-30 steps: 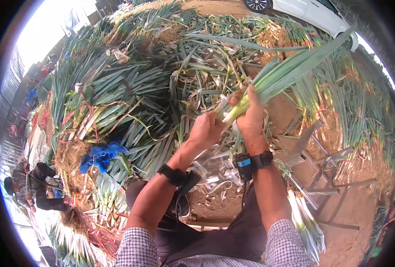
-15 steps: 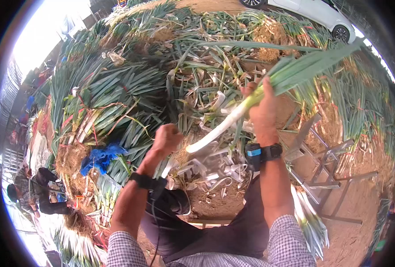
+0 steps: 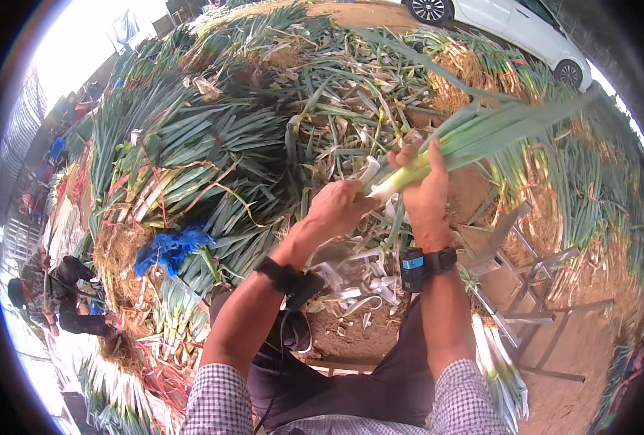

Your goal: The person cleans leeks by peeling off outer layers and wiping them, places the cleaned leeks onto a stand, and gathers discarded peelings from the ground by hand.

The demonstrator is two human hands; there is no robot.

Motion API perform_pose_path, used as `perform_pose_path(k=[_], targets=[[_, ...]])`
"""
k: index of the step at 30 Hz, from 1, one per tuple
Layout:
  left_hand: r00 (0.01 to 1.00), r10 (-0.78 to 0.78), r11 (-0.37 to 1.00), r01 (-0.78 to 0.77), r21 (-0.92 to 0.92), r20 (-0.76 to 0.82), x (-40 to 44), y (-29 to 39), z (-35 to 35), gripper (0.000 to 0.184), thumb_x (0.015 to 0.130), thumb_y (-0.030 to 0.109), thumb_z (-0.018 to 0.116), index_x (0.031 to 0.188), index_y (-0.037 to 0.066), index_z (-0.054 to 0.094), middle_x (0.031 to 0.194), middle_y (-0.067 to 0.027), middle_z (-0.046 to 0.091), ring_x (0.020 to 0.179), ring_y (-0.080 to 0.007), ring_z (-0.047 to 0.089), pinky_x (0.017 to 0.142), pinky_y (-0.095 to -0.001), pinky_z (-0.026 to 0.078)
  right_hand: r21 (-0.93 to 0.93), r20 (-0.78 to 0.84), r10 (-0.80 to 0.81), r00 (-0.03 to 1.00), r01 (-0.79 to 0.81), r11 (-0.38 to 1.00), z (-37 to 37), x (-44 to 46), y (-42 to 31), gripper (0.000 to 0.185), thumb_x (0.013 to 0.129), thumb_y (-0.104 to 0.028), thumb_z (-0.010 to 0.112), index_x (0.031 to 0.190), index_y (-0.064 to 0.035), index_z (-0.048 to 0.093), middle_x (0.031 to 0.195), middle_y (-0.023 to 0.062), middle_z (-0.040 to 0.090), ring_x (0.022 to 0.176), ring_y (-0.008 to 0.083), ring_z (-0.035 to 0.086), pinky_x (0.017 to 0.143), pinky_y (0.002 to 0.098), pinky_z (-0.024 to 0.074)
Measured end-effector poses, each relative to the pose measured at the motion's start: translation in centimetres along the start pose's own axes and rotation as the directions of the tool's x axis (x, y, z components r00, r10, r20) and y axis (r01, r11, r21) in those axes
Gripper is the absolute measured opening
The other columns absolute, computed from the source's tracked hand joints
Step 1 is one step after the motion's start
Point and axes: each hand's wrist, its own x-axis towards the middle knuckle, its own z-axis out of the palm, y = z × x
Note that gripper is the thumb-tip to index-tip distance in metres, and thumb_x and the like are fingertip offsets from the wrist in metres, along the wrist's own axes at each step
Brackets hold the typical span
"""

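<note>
A long leek (image 3: 492, 134) slants across in front of me, its green leaves spreading toward the upper right. My right hand (image 3: 427, 196) is closed around it where the white shaft turns green. Against the white shaft, my left hand (image 3: 338, 208) is closed, its fingers pinched together. The root end is hidden by that hand, and whether a loose outer layer is between the fingers cannot be made out. Below both hands, white peelings (image 3: 365, 286) litter the ground between my knees.
Leek bundles with roots (image 3: 191, 152) are heaped at left. More bundles (image 3: 583, 196) line the right side. A metal frame (image 3: 521, 290) stands near my right arm, beside clean white leeks (image 3: 492, 355). Blue netting (image 3: 168, 252), a crouching person (image 3: 68, 290) and a white car (image 3: 510, 29) are around.
My left hand has moved right and up, from below the leek's white end onto its shaft. The right hand keeps its hold on the leek. The view has shifted slightly.
</note>
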Motion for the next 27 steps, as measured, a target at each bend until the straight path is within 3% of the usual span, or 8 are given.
perform_pose_path(k=[2, 6, 7, 14, 19, 22, 23, 27], targets=[[0.996, 0.09, 0.993, -0.09, -0.08, -0.01, 0.7, -0.5, 0.8, 0.037, 0.087, 0.031, 0.069, 0.075, -0.002, 0.059, 0.066, -0.0158, 0.057, 0.058, -0.0271, 0.054, 0.057, -0.0388, 0.044, 0.003, 0.014, -0.001, 1.0, 0.001, 1.0, -0.4, 0.4, -0.3, 0.03, 0.094, -0.036, 0.064, 0.1, -0.0076, 0.056, 0.078, 0.0067, 0.06, 0.068, 0.0202, 0.058, 0.087, 0.0478, 0.0482], [0.996, 0.057, 0.994, -0.063, -0.087, -0.072, 0.1, -2.3, 0.6, 0.021, 0.084, 0.019, 0.066, 0.082, -0.001, 0.067, 0.069, -0.0127, 0.062, 0.063, -0.0138, 0.057, 0.058, -0.0339, 0.047, 0.023, 0.014, 0.004, 1.0, -0.004, 1.0, -1.4, 1.4, -1.4, 0.03, 0.094, -0.037, 0.065, 0.098, -0.0085, 0.057, 0.079, 0.0061, 0.06, 0.069, 0.0199, 0.058, 0.088, 0.0474, 0.048], [0.995, -0.015, 0.985, -0.003, -0.172, -0.102, -0.5, -2.9, 0.6, 0.018, 0.077, 0.017, 0.064, 0.078, -0.002, 0.065, 0.068, -0.0191, 0.062, 0.063, -0.0256, 0.065, 0.061, -0.0376, 0.049, 0.01, -0.013, -0.019, 1.0, 0.019, 1.0, -1.5, 1.4, -1.8, 0.029, 0.094, -0.037, 0.064, 0.096, -0.0088, 0.058, 0.078, 0.0055, 0.06, 0.069, 0.02, 0.058, 0.088, 0.0472, 0.048], [0.903, -0.426, 0.899, 0.413, -0.147, -0.064, -8.5, -10.8, -3.9, 0.022, 0.077, 0.021, 0.065, 0.073, -0.001, 0.066, 0.057, -0.0046, 0.054, 0.06, -0.0105, 0.05, 0.053, -0.0334, 0.042, -0.016, -0.183, -0.116, 0.976, 0.115, 0.993, -1.7, 0.6, -4.9, 0.029, 0.098, -0.035, 0.058, 0.093, -0.0072, 0.055, 0.076, 0.0069, 0.057, 0.067, 0.0217, 0.054, 0.088, 0.0476, 0.0473], [0.805, -0.559, 0.809, 0.582, 0.082, -0.199, -15.8, -21.3, -6.3, 0.022, 0.081, 0.02, 0.065, 0.072, 0.001, 0.066, 0.055, -0.0037, 0.057, 0.052, -0.0122, 0.058, 0.047, -0.0313, 0.045, 0.06, -0.123, -0.179, 0.976, 0.187, 0.98, -3.4, 1.1, -7.2, 0.03, 0.098, -0.034, 0.058, 0.093, -0.0049, 0.052, 0.079, 0.0076, 0.055, 0.071, 0.022, 0.053, 0.092, 0.0486, 0.0471], [0.702, -0.712, 0.702, 0.712, -0.013, -0.019, -17.9, -23.7, -7.1, 0.025, 0.08, 0.02, 0.067, 0.096, 0.0, 0.07, 0.064, -0.007, 0.063, 0.054, -0.0138, 0.062, 0.049, -0.033, 0.049, 0.031, -0.116, -0.246, 0.962, 0.251, 0.968, -4.7, 1.6, -8.7, 0.029, 0.098, -0.033, 0.057, 0.094, -0.0051, 0.052, 0.083, 0.008, 0.054, 0.074, 0.0217, 0.053, 0.094, 0.0484, 0.0463], [0.794, -0.608, 0.793, 0.608, -0.029, 0.009, -18.3, -22.9, -7.0, 0.047, 0.08, 0.018, 0.068, 0.123, 0.001, 0.062, 0.081, -0.0116, 0.069, 0.069, -0.0189, 0.068, 0.063, -0.035, 0.055, 0.052, -0.087, -0.237, 0.968, 0.242, 0.969, -5.3, 2.0, -9.0, 0.028, 0.098, -0.033, 0.057, 0.095, -0.0056, 0.052, 0.085, 0.0084, 0.053, 0.075, 0.0215, 0.052, 0.095, 0.0483, 0.0459], [0.972, -0.19, 0.981, 0.193, 0.015, -0.136, -12.7, -13.9, -6.1, 0.054, 0.086, 0.025, 0.069, 0.133, 0.002, 0.054, 0.126, -0.0207, 0.06, 0.118, -0.0338, 0.057, 0.099, -0.0403, 0.046, 0.028, -0.117, -0.253, 0.96, 0.258, 0.966, -4.3, 1.6, -8.5, 0.026, 0.099, -0.032, 0.055, 0.098, -0.0057, 0.051, 0.085, 0.0084, 0.053, 0.075, 0.0212, 0.052, 0.094, 0.0485, 0.0458]])
